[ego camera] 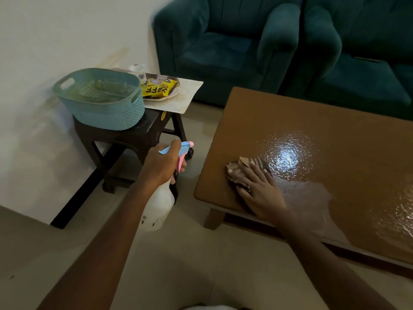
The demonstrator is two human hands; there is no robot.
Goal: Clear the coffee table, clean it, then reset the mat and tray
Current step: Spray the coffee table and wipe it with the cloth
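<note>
The left hand [161,166] is wrapped around the neck of a white spray bottle [158,206], with a finger over its blue and pink trigger head. It holds the bottle in the air off the table's left edge, nozzle pointing toward 2 o'clock. At 3 o'clock from it, the right hand [261,191] lies flat, fingers straight and spread, pressing a brown striped cloth [237,173] onto the near left corner of the coffee table [312,121]. The cloth sticks out from under the fingertips toward 10 o'clock.

A wet patch [288,157] glistens on the brown tabletop at 2 o'clock from the right hand, and the sheen runs on toward 4 o'clock along the near edge.

At 11 o'clock from the left hand stands a dark stool [134,135]. A teal basket [100,97] sits on its left part. The mat [181,97] lies on its right part, overhanging the edge. The tray [176,86] rests on the mat, carrying a yellow snack packet [155,89] and a pale cup [138,71].

Two dark green armchairs [223,45] fill the room at 12 to 2 o'clock beyond the table. A pale wall [67,30] rises at 10 o'clock, and the floor [190,253] is light-coloured.
</note>
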